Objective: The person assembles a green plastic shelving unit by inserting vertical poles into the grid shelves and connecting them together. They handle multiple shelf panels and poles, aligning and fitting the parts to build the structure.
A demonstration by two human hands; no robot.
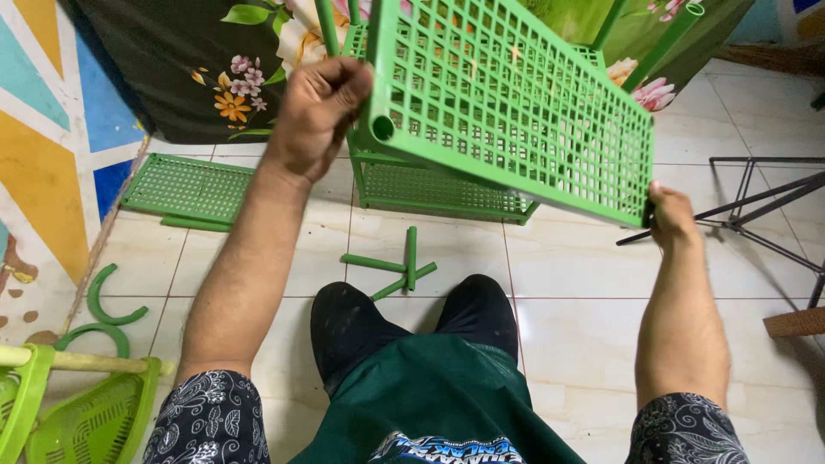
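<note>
Both hands hold a green shelf panel (516, 103) tilted above the half-built rack (438, 185). The left hand (316, 116) is fisted around its corner; the right hand (670, 215) pinches the opposite edge. Loose green rods (400, 266) lie on the tiles just before the rack.

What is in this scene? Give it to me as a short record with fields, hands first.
left hand: closed on the near corner of a green grid shelf, held up and tilted
right hand: grips the shelf's opposite end
under the shelf: green rack frame with upright poles, on the tiled floor
floor, left: second grid panel, lying flat
floor, centre: three short green tubes, crossed
floor, far left: two curved green pieces
bottom left: green basket
right: black metal stand
</note>
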